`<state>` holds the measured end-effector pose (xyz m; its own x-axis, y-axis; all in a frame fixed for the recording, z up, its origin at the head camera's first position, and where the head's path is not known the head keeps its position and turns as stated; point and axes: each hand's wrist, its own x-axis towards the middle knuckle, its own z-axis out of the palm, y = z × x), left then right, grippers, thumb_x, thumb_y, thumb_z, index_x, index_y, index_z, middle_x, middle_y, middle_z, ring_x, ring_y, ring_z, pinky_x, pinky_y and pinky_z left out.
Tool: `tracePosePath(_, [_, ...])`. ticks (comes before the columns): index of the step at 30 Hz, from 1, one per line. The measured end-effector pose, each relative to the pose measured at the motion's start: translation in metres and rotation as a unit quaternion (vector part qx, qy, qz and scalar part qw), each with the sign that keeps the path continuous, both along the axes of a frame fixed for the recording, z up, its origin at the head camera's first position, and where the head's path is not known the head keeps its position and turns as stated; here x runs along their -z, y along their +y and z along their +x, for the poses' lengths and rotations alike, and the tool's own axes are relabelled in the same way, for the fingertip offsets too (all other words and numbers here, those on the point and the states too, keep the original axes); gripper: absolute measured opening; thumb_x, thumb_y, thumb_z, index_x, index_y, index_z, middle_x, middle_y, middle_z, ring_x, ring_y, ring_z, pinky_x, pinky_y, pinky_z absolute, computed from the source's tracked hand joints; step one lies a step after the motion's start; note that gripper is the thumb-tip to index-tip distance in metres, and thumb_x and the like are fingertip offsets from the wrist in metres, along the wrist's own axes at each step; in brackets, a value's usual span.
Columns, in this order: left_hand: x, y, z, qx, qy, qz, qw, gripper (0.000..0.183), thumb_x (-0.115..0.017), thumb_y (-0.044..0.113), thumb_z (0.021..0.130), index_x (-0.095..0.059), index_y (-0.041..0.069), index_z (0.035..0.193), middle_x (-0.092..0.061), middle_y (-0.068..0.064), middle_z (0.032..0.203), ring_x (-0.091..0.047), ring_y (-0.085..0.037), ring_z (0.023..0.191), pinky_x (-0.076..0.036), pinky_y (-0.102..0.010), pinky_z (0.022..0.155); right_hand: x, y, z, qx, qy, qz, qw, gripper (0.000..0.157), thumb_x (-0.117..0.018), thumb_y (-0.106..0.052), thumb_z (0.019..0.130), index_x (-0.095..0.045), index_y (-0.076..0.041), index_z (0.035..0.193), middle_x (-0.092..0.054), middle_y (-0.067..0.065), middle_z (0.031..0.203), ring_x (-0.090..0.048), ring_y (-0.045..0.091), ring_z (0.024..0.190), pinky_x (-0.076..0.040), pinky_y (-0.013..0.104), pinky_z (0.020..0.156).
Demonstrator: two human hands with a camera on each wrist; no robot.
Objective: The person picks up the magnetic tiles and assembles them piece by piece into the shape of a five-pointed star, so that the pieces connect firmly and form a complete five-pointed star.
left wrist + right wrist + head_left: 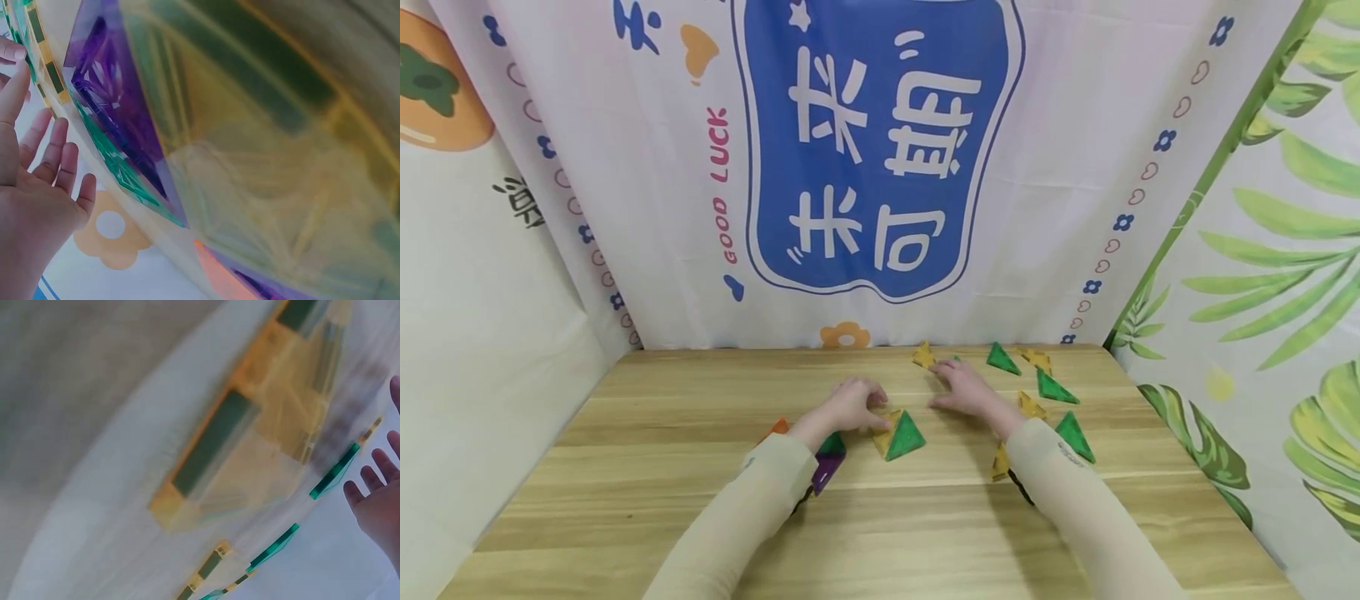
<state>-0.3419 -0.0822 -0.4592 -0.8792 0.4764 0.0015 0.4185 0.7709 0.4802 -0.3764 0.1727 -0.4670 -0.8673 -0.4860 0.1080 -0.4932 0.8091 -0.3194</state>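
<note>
Green triangle (908, 438) lies on table (625, 483) beside yellow tile (882, 443). Left hand (848, 406) spread; thumb contact with yellow unclear. Right hand (966, 390), also spread, mostly hides a far green piece (957, 359).

this looks like a small screened-off corner, though whether in a home or some other building cannot be told. a white hanging (677, 208), printed with a blue panel (868, 187) and "good luck" lettering (721, 187), closes the far side, with an orange fruit print (463, 108) at left and green leaf prints (1270, 215) at right. between them, a wood-grain table (895, 525) bears bright, see-through geometric tiles (907, 436)
</note>
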Motion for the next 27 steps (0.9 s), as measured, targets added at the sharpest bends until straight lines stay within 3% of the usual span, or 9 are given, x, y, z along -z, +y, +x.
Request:
tracePosePath(11, [0.006, -0.002, -0.006, 0.039, -0.017, -0.016, 0.9989, 0.042, -0.079, 0.045, 0.071, -0.068, 0.019, 0.102, -0.058, 0.006, 0.102, -0.045, -0.019, 0.105, -0.031, -0.048, 0.099, -0.001, 0.001, -0.01, 0.009, -0.022, 0.065, 0.998, 0.06, -0.063, -0.036, 0.089, -0.047, -0.005, 0.138, -0.04, 0.017, 0.145, -0.03, 0.04, 0.136, -0.026, 0.064, 0.104])
tracePosePath(20, [0.009, -0.006, -0.007, 0.084, 0.006, -0.002, 0.9964, 0.033, -0.078, 0.04, 0.075, -0.067, 0.021, 0.1, -0.06, 0.008, 0.1, -0.048, -0.015, 0.102, -0.033, -0.045, 0.098, 0.001, -0.006, -0.002, -0.065, -0.017, 0.051, 0.996, 0.05, -0.061, -0.031, 0.091, -0.052, -0.008, 0.135, -0.045, 0.014, 0.141, -0.036, 0.036, 0.132, -0.029, 0.056, 0.107])
tracePosePath(27, [0.011, -0.007, -0.003, 0.112, 0.021, 0.003, 0.9935, 0.026, -0.076, 0.034, 0.078, -0.07, 0.02, 0.099, -0.063, 0.006, 0.097, -0.048, -0.013, 0.094, -0.037, -0.041, 0.089, 0.002, -0.012, 0.009, -0.108, -0.019, 0.039, 0.993, 0.048, -0.062, -0.027, 0.092, -0.052, -0.009, 0.135, -0.046, 0.013, 0.139, -0.036, 0.036, 0.129, -0.028, 0.055, 0.106])
